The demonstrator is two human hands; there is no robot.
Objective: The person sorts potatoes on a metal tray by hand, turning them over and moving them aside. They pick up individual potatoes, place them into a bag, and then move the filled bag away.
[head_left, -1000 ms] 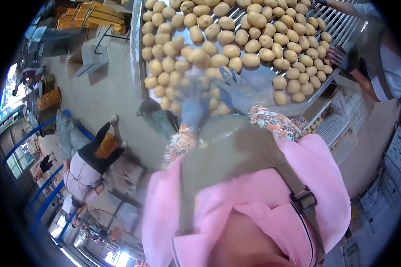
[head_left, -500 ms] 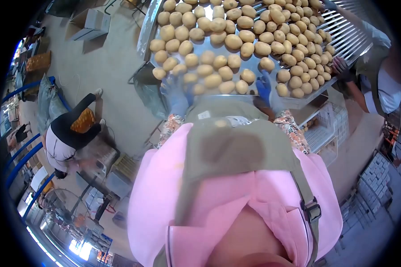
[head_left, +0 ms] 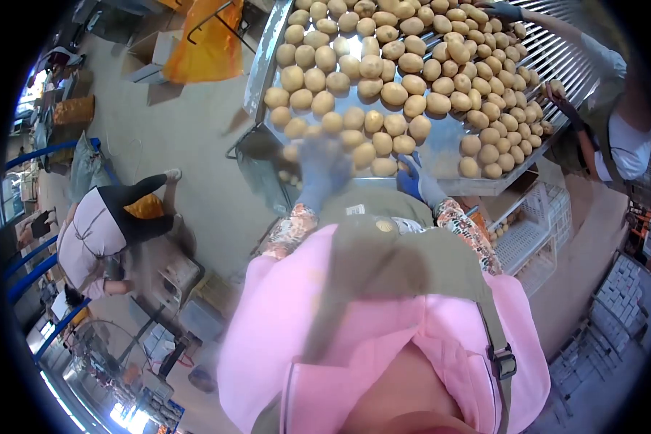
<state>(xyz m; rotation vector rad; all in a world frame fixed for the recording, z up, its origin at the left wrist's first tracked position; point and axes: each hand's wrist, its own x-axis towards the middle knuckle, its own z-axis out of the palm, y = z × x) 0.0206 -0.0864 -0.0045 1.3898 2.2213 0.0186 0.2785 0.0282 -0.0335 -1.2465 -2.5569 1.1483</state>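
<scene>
Many potatoes [head_left: 394, 94] lie on a metal sorting table [head_left: 441, 148] in front of me. My left hand [head_left: 324, 170], in a grey-blue glove, is over the front left of the table beside the nearest potatoes; motion smears its fingers. At the front edge, my right hand [head_left: 417, 179] wears a blue glove with its fingers apart, fingertips just below a potato [head_left: 403, 145]. Bare metal shows between that hand and the denser pile on the right.
At the right, a co-worker [head_left: 626, 145] reaches to the pile with both hands. White plastic crates [head_left: 532, 224] stand below the table's right side. Another person [head_left: 98, 228] bends down at the left. An orange sheet [head_left: 206, 47] and a cardboard box [head_left: 152, 54] are at upper left.
Both hands have drawn back toward the front edge, the right also leftward; front potatoes sit closer together. The orange sheet has come into view. The co-worker's near hand has lifted.
</scene>
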